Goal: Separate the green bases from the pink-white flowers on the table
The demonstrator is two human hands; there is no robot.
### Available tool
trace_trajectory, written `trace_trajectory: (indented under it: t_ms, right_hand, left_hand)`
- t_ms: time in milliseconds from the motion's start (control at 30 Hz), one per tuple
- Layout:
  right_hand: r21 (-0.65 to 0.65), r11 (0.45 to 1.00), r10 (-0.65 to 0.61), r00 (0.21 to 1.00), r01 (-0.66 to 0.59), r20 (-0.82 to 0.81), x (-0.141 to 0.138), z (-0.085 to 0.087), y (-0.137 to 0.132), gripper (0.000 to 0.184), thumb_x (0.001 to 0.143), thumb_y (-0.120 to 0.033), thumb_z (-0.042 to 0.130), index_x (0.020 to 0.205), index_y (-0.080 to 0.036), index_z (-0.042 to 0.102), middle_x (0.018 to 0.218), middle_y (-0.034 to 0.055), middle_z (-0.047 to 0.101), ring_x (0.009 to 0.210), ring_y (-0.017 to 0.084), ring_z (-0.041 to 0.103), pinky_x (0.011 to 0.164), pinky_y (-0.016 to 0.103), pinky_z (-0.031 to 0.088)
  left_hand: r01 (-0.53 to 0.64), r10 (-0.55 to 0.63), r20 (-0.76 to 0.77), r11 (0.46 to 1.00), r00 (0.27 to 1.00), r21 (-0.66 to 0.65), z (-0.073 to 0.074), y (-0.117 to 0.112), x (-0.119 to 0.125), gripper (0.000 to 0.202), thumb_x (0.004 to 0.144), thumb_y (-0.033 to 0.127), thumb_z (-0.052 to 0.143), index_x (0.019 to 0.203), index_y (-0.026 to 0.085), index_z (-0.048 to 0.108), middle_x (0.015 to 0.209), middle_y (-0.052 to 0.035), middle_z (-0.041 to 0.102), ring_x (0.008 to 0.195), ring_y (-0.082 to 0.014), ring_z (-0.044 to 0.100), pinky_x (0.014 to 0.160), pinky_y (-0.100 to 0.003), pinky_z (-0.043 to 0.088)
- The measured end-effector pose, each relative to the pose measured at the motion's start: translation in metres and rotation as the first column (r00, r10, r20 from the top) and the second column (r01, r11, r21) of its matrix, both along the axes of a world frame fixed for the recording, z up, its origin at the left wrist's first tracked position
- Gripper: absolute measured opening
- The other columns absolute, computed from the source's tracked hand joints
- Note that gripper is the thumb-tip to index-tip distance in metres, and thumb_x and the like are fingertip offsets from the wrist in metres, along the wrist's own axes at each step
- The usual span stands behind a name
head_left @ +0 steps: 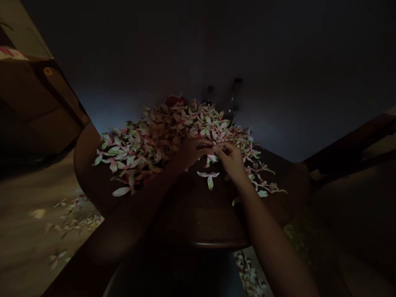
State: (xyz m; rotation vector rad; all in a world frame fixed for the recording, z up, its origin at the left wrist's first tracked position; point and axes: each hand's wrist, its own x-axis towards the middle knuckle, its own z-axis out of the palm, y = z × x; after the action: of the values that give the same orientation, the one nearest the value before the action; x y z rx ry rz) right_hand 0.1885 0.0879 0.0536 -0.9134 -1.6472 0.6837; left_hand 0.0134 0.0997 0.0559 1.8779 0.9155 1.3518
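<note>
A heap of pink, white and green flowers lies on a dark round wooden table. My left hand and my right hand meet at the near edge of the heap, fingertips pinched together on a small flower I can barely make out in the dim light. A single white flower lies on the table just below my hands.
More flowers lie scattered on the floor at the left and below the table. Dark wooden furniture stands at the left, and a dark wooden piece at the right. A dim wall rises behind the table.
</note>
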Motion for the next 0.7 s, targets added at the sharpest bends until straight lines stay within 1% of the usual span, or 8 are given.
trace_trajectory:
  t_ms: [133, 233, 333, 433, 533, 700]
  right_hand:
    - [0.012, 1.0, 0.023, 1.0, -0.023, -0.018, 0.001, 0.0, 0.001, 0.023, 0.087, -0.04, 0.065, 0.082, -0.018, 0.066, 0.07, -0.0022, 0.057, 0.064, 0.011, 0.048, 0.062, 0.026, 0.037]
    - [0.007, 0.999, 0.034, 0.999, -0.034, -0.036, 0.003, -0.001, 0.003, 0.023, 0.087, -0.041, 0.066, 0.081, -0.019, 0.066, 0.067, -0.0031, 0.056, 0.061, 0.011, 0.047, 0.06, 0.025, 0.036]
    - [0.009, 0.999, 0.046, 0.998, -0.046, -0.042, 0.002, -0.001, 0.003, 0.021, 0.085, -0.04, 0.068, 0.081, -0.02, 0.066, 0.066, -0.0036, 0.056, 0.06, 0.011, 0.047, 0.061, 0.026, 0.037]
    - [0.011, 0.999, 0.048, 0.998, -0.047, -0.04, 0.001, 0.0, 0.002, 0.021, 0.084, -0.041, 0.069, 0.082, -0.02, 0.067, 0.068, -0.0026, 0.059, 0.062, 0.012, 0.05, 0.062, 0.027, 0.039]
    - [-0.001, 0.999, 0.042, 0.999, -0.042, -0.033, 0.0, 0.002, 0.0, 0.022, 0.085, -0.042, 0.068, 0.082, -0.02, 0.068, 0.069, -0.0022, 0.06, 0.063, 0.012, 0.05, 0.062, 0.026, 0.039]
    - [-0.005, 0.999, 0.044, 0.999, -0.044, -0.03, 0.002, 0.0, 0.004, 0.023, 0.085, -0.043, 0.068, 0.087, -0.02, 0.07, 0.073, -0.0011, 0.062, 0.064, 0.013, 0.051, 0.064, 0.027, 0.04]
  left_hand:
    - [0.04, -0.04, 0.019, 0.998, 0.999, -0.039, -0.001, 0.002, -0.001, 0.029, 0.079, 0.031, 0.072, 0.102, 0.014, 0.077, 0.1, -0.0067, 0.078, 0.094, -0.0191, 0.072, 0.087, -0.028, 0.054]
    - [0.062, -0.06, 0.026, 0.995, 0.998, -0.075, -0.001, 0.001, -0.001, 0.032, 0.079, 0.031, 0.071, 0.105, 0.014, 0.077, 0.103, -0.0062, 0.078, 0.097, -0.0201, 0.072, 0.09, -0.029, 0.054]
    - [0.051, -0.047, 0.034, 0.993, 0.998, -0.111, 0.003, -0.004, 0.0, 0.031, 0.079, 0.032, 0.073, 0.104, 0.015, 0.077, 0.103, -0.0053, 0.078, 0.099, -0.0213, 0.072, 0.089, -0.029, 0.055]
    - [0.021, -0.017, 0.029, 0.992, 0.999, -0.126, 0.006, -0.009, 0.002, 0.026, 0.08, 0.032, 0.072, 0.1, 0.018, 0.079, 0.098, -0.0034, 0.078, 0.094, -0.0212, 0.072, 0.084, -0.029, 0.057]
    - [0.014, -0.01, 0.036, 0.993, 0.999, -0.119, 0.004, -0.009, 0.003, 0.027, 0.08, 0.034, 0.07, 0.1, 0.018, 0.079, 0.095, -0.0036, 0.078, 0.091, -0.0204, 0.072, 0.082, -0.028, 0.057]
    - [0.015, -0.01, 0.048, 0.994, 0.999, -0.107, -0.002, -0.002, 0.001, 0.035, 0.08, 0.036, 0.071, 0.108, 0.017, 0.077, 0.108, -0.0073, 0.077, 0.103, -0.0219, 0.071, 0.093, -0.031, 0.053]
